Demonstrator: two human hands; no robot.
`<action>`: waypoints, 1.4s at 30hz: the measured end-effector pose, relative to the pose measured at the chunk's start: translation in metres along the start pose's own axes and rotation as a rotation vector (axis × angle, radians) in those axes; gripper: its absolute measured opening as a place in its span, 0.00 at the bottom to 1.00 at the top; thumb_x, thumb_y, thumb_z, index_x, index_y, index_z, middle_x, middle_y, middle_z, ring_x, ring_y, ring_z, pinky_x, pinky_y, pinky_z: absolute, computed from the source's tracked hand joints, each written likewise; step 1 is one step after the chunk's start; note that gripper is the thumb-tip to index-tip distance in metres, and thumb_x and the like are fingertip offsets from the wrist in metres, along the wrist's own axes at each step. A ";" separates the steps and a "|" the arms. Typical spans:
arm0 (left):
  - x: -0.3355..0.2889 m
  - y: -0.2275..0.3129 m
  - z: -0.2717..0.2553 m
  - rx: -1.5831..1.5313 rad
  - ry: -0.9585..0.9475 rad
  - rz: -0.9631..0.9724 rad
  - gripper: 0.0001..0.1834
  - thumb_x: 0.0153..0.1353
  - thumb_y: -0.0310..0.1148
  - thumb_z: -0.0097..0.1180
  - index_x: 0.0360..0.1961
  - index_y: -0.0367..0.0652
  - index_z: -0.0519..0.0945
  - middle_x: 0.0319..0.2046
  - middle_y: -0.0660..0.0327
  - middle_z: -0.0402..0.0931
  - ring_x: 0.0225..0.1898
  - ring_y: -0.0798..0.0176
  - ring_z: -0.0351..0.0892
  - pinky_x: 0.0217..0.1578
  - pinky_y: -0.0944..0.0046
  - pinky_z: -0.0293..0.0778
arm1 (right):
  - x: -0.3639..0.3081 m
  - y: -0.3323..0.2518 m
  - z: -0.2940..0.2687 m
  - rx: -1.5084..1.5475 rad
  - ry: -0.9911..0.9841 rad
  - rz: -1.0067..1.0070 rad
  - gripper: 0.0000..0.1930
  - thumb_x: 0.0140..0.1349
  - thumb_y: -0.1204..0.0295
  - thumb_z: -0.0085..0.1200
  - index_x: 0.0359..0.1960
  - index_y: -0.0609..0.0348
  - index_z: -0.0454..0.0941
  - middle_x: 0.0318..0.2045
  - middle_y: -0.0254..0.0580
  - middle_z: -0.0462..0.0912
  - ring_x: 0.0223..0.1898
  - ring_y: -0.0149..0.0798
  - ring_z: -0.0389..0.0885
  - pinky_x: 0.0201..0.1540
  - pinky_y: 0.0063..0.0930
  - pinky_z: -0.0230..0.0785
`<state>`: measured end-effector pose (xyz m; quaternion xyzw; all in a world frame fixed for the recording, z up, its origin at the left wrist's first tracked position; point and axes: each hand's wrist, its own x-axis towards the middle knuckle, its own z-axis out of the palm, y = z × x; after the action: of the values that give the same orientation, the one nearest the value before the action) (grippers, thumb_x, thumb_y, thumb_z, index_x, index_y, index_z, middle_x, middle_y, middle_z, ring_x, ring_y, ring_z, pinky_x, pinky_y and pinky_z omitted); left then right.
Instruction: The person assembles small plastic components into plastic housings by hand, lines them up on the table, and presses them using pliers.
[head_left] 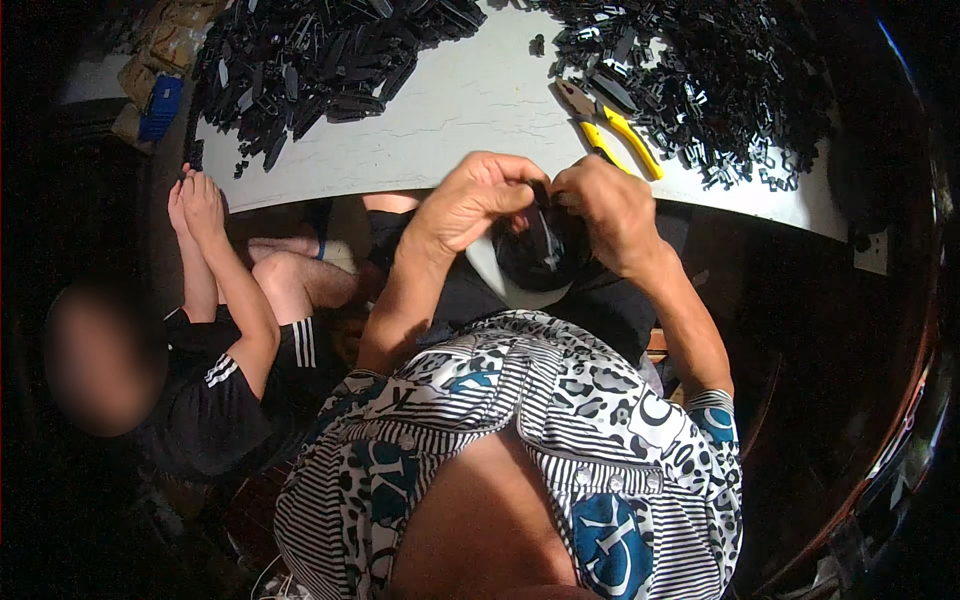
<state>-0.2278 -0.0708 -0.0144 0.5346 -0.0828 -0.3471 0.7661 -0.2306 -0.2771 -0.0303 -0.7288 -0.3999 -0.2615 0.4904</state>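
Both hands meet just off the near edge of the table, over my lap. My left hand (478,202) is closed, with thumb and index finger pinched on one side of a small glossy black plastic piece (543,205). On its other side my right hand (612,212) is closed too, fingers curled and tips against the piece. Fingers hide part of it, so its full shape cannot be made out. Directly beneath sits a pale round container (490,268) on my lap, with shiny black material (545,258) in it.
On the white table (480,110) lie a heap of long black plastic parts (320,70) at left and a pile of small black clips (720,90) at right. Yellow-handled pliers (622,140) rest by the right pile. At left sits another person (230,380), hands together near the table corner.
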 end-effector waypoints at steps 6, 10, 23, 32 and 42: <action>-0.004 0.011 -0.004 0.040 0.106 0.115 0.14 0.55 0.33 0.63 0.38 0.34 0.80 0.28 0.64 0.79 0.26 0.73 0.76 0.30 0.75 0.73 | 0.003 -0.007 -0.005 0.432 -0.022 0.528 0.05 0.64 0.77 0.51 0.34 0.68 0.76 0.26 0.38 0.78 0.23 0.27 0.78 0.24 0.21 0.75; 0.001 0.011 -0.005 0.062 0.143 0.188 0.13 0.55 0.30 0.63 0.39 0.33 0.79 0.28 0.63 0.79 0.26 0.73 0.77 0.31 0.75 0.75 | 0.003 -0.006 0.001 0.780 0.178 0.751 0.07 0.62 0.76 0.54 0.37 0.68 0.78 0.25 0.39 0.79 0.22 0.27 0.78 0.24 0.20 0.77; 0.021 -0.001 -0.021 0.843 0.533 0.340 0.20 0.46 0.16 0.63 0.43 0.39 0.80 0.34 0.65 0.75 0.34 0.73 0.74 0.37 0.74 0.72 | 0.001 -0.006 0.006 0.914 0.372 1.056 0.04 0.59 0.81 0.55 0.34 0.69 0.78 0.25 0.43 0.79 0.21 0.30 0.77 0.23 0.22 0.77; -0.007 -0.001 0.008 0.616 0.616 0.178 0.13 0.55 0.28 0.62 0.42 0.40 0.78 0.27 0.64 0.76 0.26 0.71 0.74 0.27 0.71 0.72 | -0.007 -0.022 0.018 0.229 0.198 0.655 0.08 0.52 0.87 0.55 0.34 0.69 0.79 0.26 0.40 0.78 0.24 0.30 0.78 0.28 0.21 0.72; -0.006 -0.019 0.007 -0.274 0.252 0.117 0.08 0.57 0.27 0.60 0.35 0.36 0.75 0.25 0.63 0.76 0.24 0.73 0.77 0.20 0.77 0.70 | 0.004 -0.034 0.026 0.102 0.061 0.542 0.11 0.49 0.87 0.57 0.36 0.66 0.80 0.27 0.42 0.77 0.26 0.33 0.77 0.26 0.21 0.69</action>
<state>-0.2444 -0.0765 -0.0268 0.4589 0.0307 -0.2404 0.8548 -0.2571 -0.2452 -0.0194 -0.7755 -0.1880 -0.1221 0.5902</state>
